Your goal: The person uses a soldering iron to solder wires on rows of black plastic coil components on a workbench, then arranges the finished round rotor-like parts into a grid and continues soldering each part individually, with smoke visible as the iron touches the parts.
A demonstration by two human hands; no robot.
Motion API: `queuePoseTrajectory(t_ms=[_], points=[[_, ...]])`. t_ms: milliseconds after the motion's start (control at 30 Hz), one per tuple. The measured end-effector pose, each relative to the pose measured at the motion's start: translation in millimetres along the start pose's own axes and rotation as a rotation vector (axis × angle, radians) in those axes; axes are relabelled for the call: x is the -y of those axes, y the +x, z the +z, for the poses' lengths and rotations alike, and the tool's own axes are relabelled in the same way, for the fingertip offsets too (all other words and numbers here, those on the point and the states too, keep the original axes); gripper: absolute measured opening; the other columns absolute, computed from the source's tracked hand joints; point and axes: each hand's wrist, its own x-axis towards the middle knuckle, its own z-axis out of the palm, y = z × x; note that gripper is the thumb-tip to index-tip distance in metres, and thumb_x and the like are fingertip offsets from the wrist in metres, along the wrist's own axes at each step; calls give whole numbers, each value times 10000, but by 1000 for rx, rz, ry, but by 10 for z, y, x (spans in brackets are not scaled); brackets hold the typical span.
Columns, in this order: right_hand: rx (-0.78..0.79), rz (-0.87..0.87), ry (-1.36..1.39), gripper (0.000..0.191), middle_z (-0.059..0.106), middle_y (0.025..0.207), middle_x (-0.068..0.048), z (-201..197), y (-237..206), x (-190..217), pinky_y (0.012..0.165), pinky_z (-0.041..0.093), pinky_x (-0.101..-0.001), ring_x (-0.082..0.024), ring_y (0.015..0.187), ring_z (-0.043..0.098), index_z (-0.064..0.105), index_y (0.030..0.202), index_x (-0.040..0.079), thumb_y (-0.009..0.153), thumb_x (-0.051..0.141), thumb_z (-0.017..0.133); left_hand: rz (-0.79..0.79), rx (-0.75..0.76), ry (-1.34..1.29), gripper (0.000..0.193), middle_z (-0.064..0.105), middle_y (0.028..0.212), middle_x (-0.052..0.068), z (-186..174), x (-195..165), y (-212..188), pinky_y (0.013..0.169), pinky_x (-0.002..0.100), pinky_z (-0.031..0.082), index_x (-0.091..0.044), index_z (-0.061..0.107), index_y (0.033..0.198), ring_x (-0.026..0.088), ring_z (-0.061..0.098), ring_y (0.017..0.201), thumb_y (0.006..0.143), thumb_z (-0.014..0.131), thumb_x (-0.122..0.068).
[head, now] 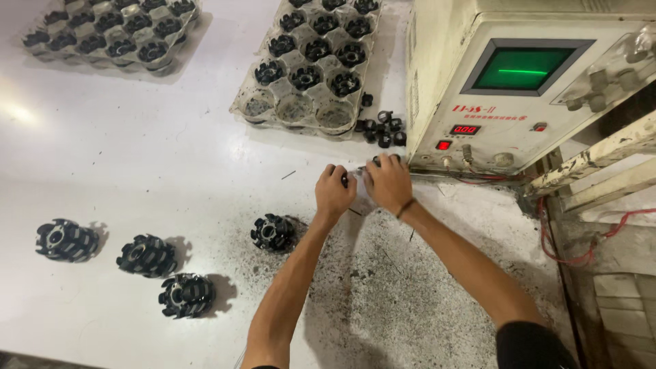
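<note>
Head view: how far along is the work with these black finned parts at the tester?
Done, apparently: four black finned parts stand loose on the white table. In hand: the left hand and right hand meet at the cream test machine front, closed on something small; what exactly is hidden. Left: the near tray holds parts in most pockets, its front row empty, and the far tray looks full.

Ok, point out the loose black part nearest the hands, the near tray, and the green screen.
loose black part (272, 233), head view, on its toothed top face.
near tray (295, 108), head view, on an empty front pocket.
green screen (523, 69), head view, on the glass centre.
</note>
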Motion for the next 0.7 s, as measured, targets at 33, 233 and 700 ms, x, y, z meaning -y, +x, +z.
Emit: queuePoseTrajectory(t_ms=[33, 233, 700], points=[[172, 10, 46, 317, 590, 1108, -162, 32, -244, 36, 839, 527, -432, -304, 1057, 594, 667, 1118, 66, 862, 253, 661, -5, -43, -28, 182, 599, 873, 137, 25, -71, 113, 707, 499, 518, -59, 632, 845, 373, 611, 815, 915, 676, -221], [24, -49, 259, 280, 576, 1002, -173, 39, -679, -77, 792, 537, -486, -375, 940, 613, 654, 1217, 63, 947, 130, 618, 187, 78, 0, 330, 593, 1103, 190, 406, -507, 770, 755, 496, 535, -51, 620, 1045, 408, 596, 1030, 870, 751, -299], [-195, 23, -119, 628, 496, 1466, -335, 154, 260, -44, 1078, 444, -501, -480, 1327, 478, 555, 1463, 6, 838, -20, 608, 55, 63, 377, 568, 572, 1350, 216, -1361, 199, -573, 996, 542, 499, -23, 563, 1320, 429, 571, 1233, 888, 764, -333]])
